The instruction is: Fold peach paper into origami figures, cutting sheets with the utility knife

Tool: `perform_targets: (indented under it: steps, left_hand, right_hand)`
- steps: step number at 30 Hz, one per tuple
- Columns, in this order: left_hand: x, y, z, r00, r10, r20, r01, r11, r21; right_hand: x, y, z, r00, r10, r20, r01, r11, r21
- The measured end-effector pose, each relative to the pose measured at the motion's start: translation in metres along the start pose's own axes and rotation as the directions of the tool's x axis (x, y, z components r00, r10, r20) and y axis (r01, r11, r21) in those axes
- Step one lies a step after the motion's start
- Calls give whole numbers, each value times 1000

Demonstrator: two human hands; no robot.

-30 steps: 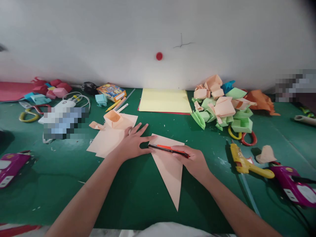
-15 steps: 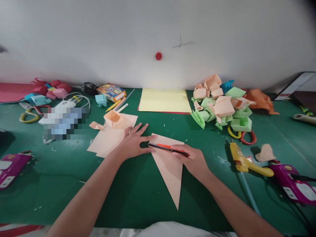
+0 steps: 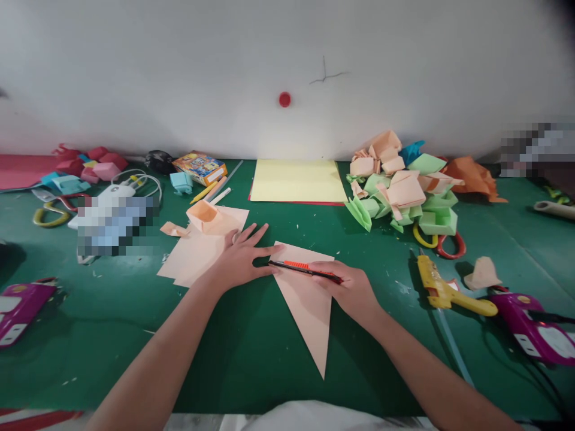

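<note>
A folded peach sheet of paper (image 3: 306, 311) lies on the green table, its long point toward me. My right hand (image 3: 353, 290) is closed round an orange-and-black utility knife (image 3: 291, 267), which lies across the upper part of this sheet with its tip to the left. My left hand (image 3: 240, 260) is flat with fingers spread; its index fingertip and thumb reach the sheet's left edge, near the knife tip. Under and beside that hand are more peach sheets (image 3: 179, 260), with a small peach paper box (image 3: 207, 216) standing on them.
Yellow paper (image 3: 296, 181) lies at the back by the wall. At right are a heap of folded paper pieces (image 3: 404, 191), scissors (image 3: 451, 245), a yellow glue gun (image 3: 442, 290) and a purple power strip (image 3: 534, 326). Another purple power strip (image 3: 27, 308) is at left.
The view has shifted very slightly. Both hands, the knife and the folded sheet keep the same places relative to one another.
</note>
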State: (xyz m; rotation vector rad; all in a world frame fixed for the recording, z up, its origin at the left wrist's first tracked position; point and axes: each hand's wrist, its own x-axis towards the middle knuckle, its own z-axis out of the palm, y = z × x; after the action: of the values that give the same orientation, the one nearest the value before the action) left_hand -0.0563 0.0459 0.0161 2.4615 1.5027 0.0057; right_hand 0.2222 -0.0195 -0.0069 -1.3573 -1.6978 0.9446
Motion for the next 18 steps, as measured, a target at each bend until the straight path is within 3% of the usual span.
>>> perform_targets:
  steps: [11, 18]
  left_hand:
    - [0, 3, -1, 1000, -22, -6, 22, 1000, -4]
    - [2, 4, -2, 999, -42, 13, 42, 999, -1]
  right_hand:
    - [-1, -4, 0, 991, -132, -20, 131, 990, -59]
    - [-1, -1, 0, 990, -138, -14, 136, 987, -84]
